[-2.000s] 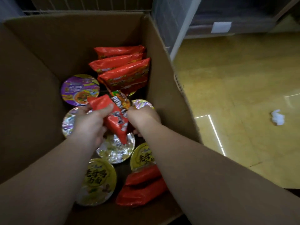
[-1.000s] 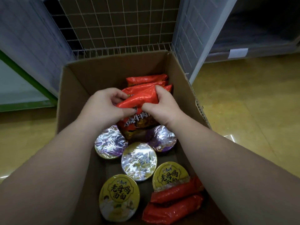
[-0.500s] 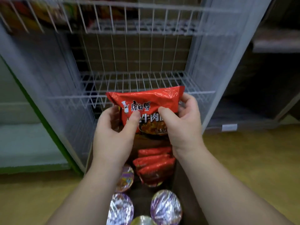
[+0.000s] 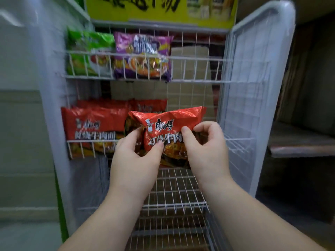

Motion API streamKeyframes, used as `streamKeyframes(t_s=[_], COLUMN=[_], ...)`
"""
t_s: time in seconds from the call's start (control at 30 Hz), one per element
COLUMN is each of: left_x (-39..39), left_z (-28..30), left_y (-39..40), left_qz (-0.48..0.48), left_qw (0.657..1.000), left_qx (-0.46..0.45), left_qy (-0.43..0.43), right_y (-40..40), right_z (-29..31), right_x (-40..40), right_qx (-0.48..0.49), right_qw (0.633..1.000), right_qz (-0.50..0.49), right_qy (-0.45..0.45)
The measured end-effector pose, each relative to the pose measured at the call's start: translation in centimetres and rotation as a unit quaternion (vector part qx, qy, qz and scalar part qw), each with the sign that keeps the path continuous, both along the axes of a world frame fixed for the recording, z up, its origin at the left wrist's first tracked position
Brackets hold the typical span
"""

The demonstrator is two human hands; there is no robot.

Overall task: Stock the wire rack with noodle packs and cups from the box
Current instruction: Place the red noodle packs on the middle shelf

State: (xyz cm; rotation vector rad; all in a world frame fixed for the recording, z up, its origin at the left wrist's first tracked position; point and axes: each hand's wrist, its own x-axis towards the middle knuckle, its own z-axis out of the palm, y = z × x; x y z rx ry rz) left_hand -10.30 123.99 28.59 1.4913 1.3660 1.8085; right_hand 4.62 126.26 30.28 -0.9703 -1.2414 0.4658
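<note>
Red pack held betw. both hands, left hand & right hand pinching its lower edge, in front of rack's mid shelf.

Up top, way above the grip, there's a yellow-green sign with big black lettering, too blurry to read. Off to the right sits a dim wooden shelf, and pale wall panels to the left.

Two bare forearms, no sleeves in view; hands ungloved, short nails, no rings or watch.
</note>
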Motion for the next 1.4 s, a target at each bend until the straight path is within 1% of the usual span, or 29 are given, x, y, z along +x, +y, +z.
streamKeyframes(t_s=[0.07,0.1,0.17,0.23,0.37,0.47,0.57,0.63,0.7,0.73,0.8,0.87,0.97,1.07,1.13,1.2,1.3,1.4], left_x=[0.1,-0.2,-0.4,-0.3,0.2,0.5,0.7,1.1,1.7,1.8,2.2,2.0,1.4,1.0,0.7,0.3,-0.4,-0.8], left_z=[0.8,2.5,3.7,4.7,6.7,8.1,8.6,8.7,9.1,9.2,9.6,9.2,8.5,8.0,7.7,7.2,7.1,6.7], left_y=[0.4,0.9,1.8,2.8,5.2,7.9,10.6,12.4,13.8,14.3,15.5,17.0,18.7,19.7,20.1,20.5,21.2,22.1], left_qz=[-0.001,0.001,0.001,0.003,0.015,0.025,0.039,0.055,0.084,0.092,0.091,0.082,0.065,0.039,0.030,0.026,0.025,0.030], left_qw=[1.000,1.000,1.000,1.000,0.997,0.993,0.987,0.982,0.973,0.971,0.976,0.981,0.983,0.988,0.988,0.984,0.971,0.959], left_qx=[-0.011,0.008,0.003,-0.006,-0.047,-0.072,-0.106,-0.131,-0.167,-0.180,-0.176,-0.154,-0.130,-0.109,-0.115,-0.142,-0.214,-0.253], left_qy=[0.004,0.001,-0.010,0.007,0.056,0.088,0.114,0.121,0.136,0.127,0.093,0.090,0.111,0.107,0.102,0.100,0.105,0.121], right_y=[0.3,1.1,2.1,3.4,6.2,8.8,11.5,13.6,15.4,16.0,17.3,18.4,19.5,20.3,20.8,21.2,22.2,22.6], right_z=[0.4,1.7,2.6,3.2,4.9,5.6,6.2,6.5,6.6,6.5,6.3,6.1,5.9,5.7,5.5,5.2,4.8,4.7], right_x=[-0.1,-0.3,-0.6,-0.9,-1.4,-1.8,-2.7,-3.2,-3.7,-4.2,-4.4,-4.6,-4.8,-4.8,-4.6,-4.5,-4.8,-5.0], right_qx=[-0.020,-0.005,-0.019,-0.036,-0.074,-0.094,-0.152,-0.184,-0.198,-0.200,-0.200,-0.206,-0.200,-0.196,-0.195,-0.198,-0.223,-0.218], right_qw=[0.999,0.999,0.998,0.996,0.993,0.991,0.984,0.980,0.978,0.978,0.979,0.977,0.977,0.976,0.975,0.972,0.960,0.940], right_qz=[0.015,0.026,0.025,0.016,0.037,0.027,0.046,0.029,0.018,0.025,0.032,0.030,0.019,0.018,0.031,0.043,0.059,0.040], right_qy=[-0.026,-0.032,-0.054,-0.085,-0.083,-0.097,-0.074,-0.073,-0.067,-0.053,-0.035,-0.042,-0.066,-0.092,-0.103,-0.120,-0.159,-0.257])
